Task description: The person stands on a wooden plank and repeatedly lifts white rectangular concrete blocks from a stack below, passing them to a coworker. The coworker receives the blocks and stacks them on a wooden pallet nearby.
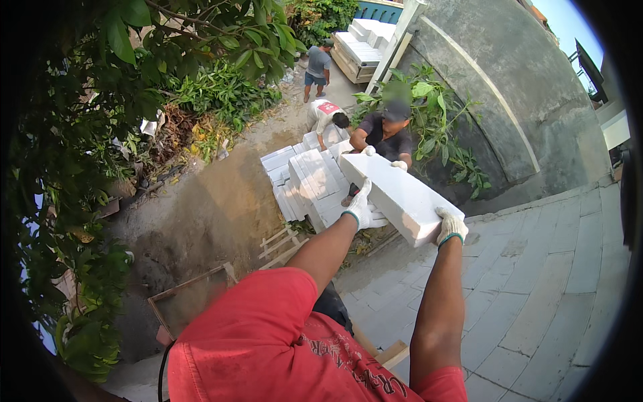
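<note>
A long white lightweight concrete block (402, 193) is held up in front of me at a slant. My left hand (362, 208), in a white knitted glove with a teal cuff, rests against its near left side, fingers spread. Around its near right end my right hand (450, 226), gloved alike, is closed. A person in a dark cap and dark shirt (389, 133) has both white-gloved hands at the block's far end. Below and left of it stands a stepped stack of similar white blocks (316, 181); my left hand hides part of it.
A block wall (532, 281) runs along the right. Wooden pieces (281, 246) and a framed screen (191, 296) lie lower left. Another person (326, 113) bends over the stack; one more (317, 68) stands near a block-laden truck bed (351, 65). Leafy branches (201, 30) hang at upper left.
</note>
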Demonstrator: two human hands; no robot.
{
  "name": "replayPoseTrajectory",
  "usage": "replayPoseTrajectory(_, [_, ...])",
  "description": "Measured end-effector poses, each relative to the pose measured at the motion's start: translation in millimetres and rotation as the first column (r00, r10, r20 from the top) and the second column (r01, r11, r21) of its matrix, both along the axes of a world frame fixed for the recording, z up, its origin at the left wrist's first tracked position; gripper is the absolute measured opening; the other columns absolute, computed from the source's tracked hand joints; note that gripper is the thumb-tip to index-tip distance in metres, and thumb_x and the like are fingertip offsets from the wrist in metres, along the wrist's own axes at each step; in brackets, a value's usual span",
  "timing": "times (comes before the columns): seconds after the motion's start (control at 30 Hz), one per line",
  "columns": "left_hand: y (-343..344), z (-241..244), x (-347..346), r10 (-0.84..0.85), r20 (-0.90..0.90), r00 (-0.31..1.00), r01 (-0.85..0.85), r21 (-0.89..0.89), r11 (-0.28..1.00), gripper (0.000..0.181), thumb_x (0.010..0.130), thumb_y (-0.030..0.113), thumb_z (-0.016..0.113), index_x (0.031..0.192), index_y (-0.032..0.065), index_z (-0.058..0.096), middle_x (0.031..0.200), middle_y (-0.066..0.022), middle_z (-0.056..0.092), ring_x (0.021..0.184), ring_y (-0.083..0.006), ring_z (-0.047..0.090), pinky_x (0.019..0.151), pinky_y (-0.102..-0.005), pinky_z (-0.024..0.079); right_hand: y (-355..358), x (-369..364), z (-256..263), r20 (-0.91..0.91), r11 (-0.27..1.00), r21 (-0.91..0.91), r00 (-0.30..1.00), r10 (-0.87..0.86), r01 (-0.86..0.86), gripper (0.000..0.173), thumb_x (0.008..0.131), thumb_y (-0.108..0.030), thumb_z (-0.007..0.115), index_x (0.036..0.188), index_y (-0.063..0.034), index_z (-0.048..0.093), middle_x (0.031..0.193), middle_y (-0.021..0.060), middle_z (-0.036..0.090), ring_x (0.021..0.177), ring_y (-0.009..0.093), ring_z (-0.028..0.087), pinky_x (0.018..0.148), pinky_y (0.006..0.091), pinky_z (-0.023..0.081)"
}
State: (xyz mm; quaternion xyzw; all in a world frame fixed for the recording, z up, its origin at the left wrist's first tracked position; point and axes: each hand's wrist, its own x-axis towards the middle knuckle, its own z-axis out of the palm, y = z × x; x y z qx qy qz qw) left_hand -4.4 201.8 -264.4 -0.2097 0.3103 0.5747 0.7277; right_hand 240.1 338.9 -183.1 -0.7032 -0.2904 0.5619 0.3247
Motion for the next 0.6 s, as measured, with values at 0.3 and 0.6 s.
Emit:
replayPoseTrajectory(0.3, [-37.4, -44.5, 63.0, 0.064, 0.080, 0.995, -0.082, 0.251, 0.965, 0.066, 0.099, 0.044, 0.064, 0.153, 0.0103, 0.045, 0.150, -0.0167, 0.054, 0.137, -0.0377, 0.052, 0.112, -0.0623, 0.041, -142.4, -10.8, 31.0, 0.254, 0.932, 0.363, 0.961, -0.106, 0.007, 0.106, 0.065, -0.018, 0.094, 0.153, 0.0026, 0.037, 0.140, 0.0204, 0.058, 0.124, 0.034, 0.059, 0.109, 0.0458, 0.046])
replayPoseTrajectory(0.6, [-122.5, -36.1, 124.8, 0.161, 0.269, 0.950, -0.188, 0.079, 0.979, 0.066, 0.103, 0.060, 0.056, 0.146, 0.0100, 0.056, 0.144, -0.0157, 0.060, 0.129, -0.0360, 0.057, 0.110, -0.0492, 0.047, -321.4, -19.0, 145.5, 0.742, 0.772, 0.324, 0.653, 0.152, -0.547, 0.133, 0.057, -0.015, 0.097, 0.162, 0.0015, 0.016, 0.152, 0.0207, 0.039, 0.141, 0.033, 0.040, 0.120, 0.0447, 0.033])
